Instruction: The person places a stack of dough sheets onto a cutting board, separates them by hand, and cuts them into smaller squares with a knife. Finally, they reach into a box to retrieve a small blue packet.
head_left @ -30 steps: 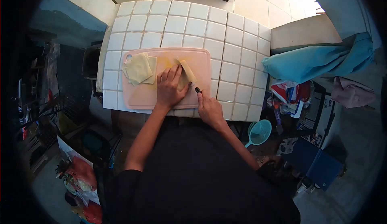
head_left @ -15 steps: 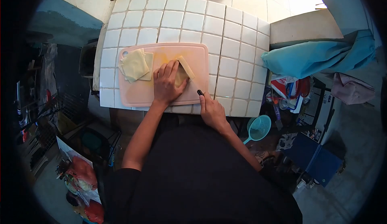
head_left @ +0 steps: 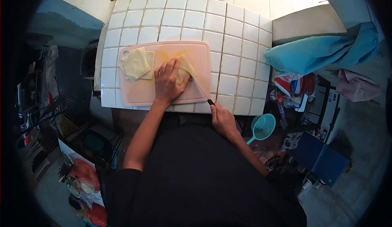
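A pink cutting board [head_left: 139,95] lies on the white tiled counter. My left hand [head_left: 166,83] rests on pale, flat dough sheets [head_left: 188,67] at the board's middle right, fingers stretched out over them and thumb near their lower edge. In my right hand [head_left: 224,121], fingers are wrapped round the black handle of a knife [head_left: 201,90]. Its thin blade slants up and left across the board, the tip end at the sheets beside my left thumb. Another pile of squarish dough sheets [head_left: 136,65] sits at the board's left, overlapping unevenly.
White tiles [head_left: 241,43] surround the board. Below the counter's right edge hangs or stands a turquoise strainer [head_left: 263,126]. Teal cloth [head_left: 310,57] drapes over the right side, above assorted items. A dark blue folder-like object [head_left: 317,159] is lower right; red plastic bags [head_left: 85,174] are lower left.
My right hand has drawn the knife down and to the right, so more of its blade shows. My left hand stays on the dough sheets, almost unmoved.
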Tool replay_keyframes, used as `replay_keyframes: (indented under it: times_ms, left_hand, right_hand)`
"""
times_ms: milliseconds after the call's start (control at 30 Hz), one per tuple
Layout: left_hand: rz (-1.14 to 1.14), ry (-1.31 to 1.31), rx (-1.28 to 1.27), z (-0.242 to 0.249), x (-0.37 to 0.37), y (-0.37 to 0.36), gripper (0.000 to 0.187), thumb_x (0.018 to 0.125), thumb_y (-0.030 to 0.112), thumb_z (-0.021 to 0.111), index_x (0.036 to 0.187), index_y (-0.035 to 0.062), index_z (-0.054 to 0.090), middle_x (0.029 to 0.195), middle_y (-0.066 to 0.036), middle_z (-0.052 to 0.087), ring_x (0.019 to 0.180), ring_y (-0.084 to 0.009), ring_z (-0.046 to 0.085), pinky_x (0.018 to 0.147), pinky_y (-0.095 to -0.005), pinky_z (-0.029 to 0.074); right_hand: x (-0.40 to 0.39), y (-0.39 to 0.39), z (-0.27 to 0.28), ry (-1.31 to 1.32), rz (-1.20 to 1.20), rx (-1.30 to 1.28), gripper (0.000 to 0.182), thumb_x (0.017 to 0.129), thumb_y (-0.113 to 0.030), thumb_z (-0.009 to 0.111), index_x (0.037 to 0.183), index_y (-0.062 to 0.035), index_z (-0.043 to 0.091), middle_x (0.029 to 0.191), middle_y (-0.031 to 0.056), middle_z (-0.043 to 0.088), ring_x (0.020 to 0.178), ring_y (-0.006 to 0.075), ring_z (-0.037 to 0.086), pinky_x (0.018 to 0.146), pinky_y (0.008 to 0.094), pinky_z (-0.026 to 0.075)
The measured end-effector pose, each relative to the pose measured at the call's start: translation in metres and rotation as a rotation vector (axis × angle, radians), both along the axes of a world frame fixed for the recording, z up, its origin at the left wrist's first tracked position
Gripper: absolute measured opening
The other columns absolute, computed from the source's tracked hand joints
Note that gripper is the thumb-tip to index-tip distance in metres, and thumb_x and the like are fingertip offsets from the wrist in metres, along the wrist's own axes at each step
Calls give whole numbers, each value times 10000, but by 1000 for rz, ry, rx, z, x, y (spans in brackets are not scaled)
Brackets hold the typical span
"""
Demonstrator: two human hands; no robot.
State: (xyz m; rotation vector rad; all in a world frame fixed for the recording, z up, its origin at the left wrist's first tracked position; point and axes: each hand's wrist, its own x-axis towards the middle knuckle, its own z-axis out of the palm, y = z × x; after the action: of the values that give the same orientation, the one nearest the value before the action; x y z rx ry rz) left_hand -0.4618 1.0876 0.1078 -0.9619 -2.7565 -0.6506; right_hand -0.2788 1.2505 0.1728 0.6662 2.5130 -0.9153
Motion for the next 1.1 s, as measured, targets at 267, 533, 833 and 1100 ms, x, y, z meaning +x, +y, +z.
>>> replay_keyframes:
  times_ms: [267, 533, 833, 1100]
  left_hand:
    - [-9, -13, 17, 1, 0, -1, 687, 826, 442, 744, 1356, 32, 592, 1360, -86, 566, 1248, -270, 493, 1040, -414, 361]
    - [-39, -25, 44, 2, 2, -7, 690, 828, 428, 754, 1368, 34, 580, 1357, -106, 571, 1251, -287, 496, 1061, -425, 363]
    - [9, -50, 176, -4, 3, -17, 597, 860, 341, 746, 1328, 6, 589, 1337, -143, 584, 1249, -326, 522, 1056, -419, 400]
    - [19, -72, 119, 1, 2, -23, 554, 850, 312, 759, 1294, 7, 634, 1344, -119, 593, 1237, -310, 526, 1039, -419, 407]
  right_hand:
    - [24, 14, 8, -62, 1, -3, 324, 1076, -367, 385, 1027, -74, 514, 746, 283, 644, 752, 528, 633, 683, 627, 484]
    - [28, 31, 11, 21, -141, -357, 375, 1072, -330, 414, 976, -6, 577, 815, 255, 656, 824, 474, 638, 708, 512, 465]
    - [-44, -4, -18, 264, -158, -308, 363, 1065, -327, 432, 987, -3, 576, 821, 258, 647, 832, 472, 625, 717, 533, 449]
    - [-61, -26, -16, 88, -82, -141, 367, 1062, -367, 423, 1017, -33, 567, 842, 267, 653, 858, 484, 630, 739, 585, 455]
